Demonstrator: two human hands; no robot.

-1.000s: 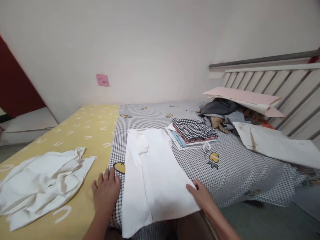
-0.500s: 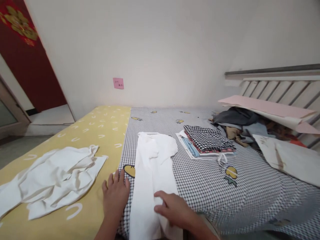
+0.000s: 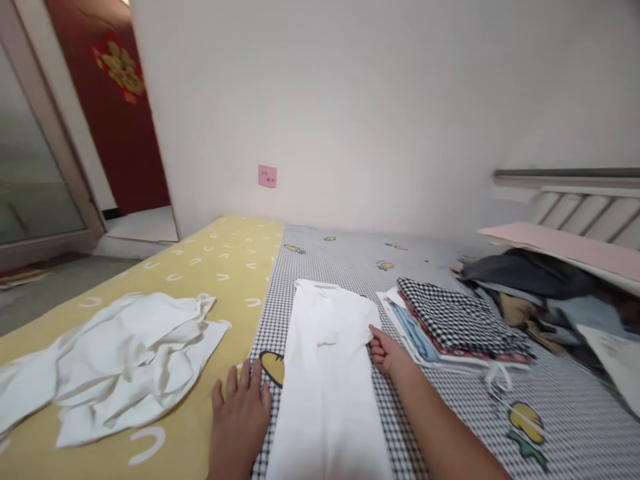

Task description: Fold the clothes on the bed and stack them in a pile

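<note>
A white garment (image 3: 327, 387), folded into a long strip, lies lengthwise on the checked sheet in front of me. Part of it, perhaps a sleeve, is doubled over near its far end. Palm down, my left hand (image 3: 241, 413) rests on the bed just left of the garment with its fingers spread. At the garment's far right edge my right hand (image 3: 387, 352) has its fingers closed, pinching the cloth. A second white garment (image 3: 135, 363) lies crumpled on the yellow sheet to the left.
On the right is a stack of folded clothes (image 3: 460, 320), a black-and-white checked one on top. Beyond it are heaped dark clothes (image 3: 530, 277) under a pink board (image 3: 565, 250), beside a slatted rail. A pink note (image 3: 267, 176) sticks to the wall (image 3: 360, 120).
My right hand has moved from the garment's middle up to its far right edge and now pinches it. That side lies flatter. My left hand stays beside the garment; the view has shifted.
</note>
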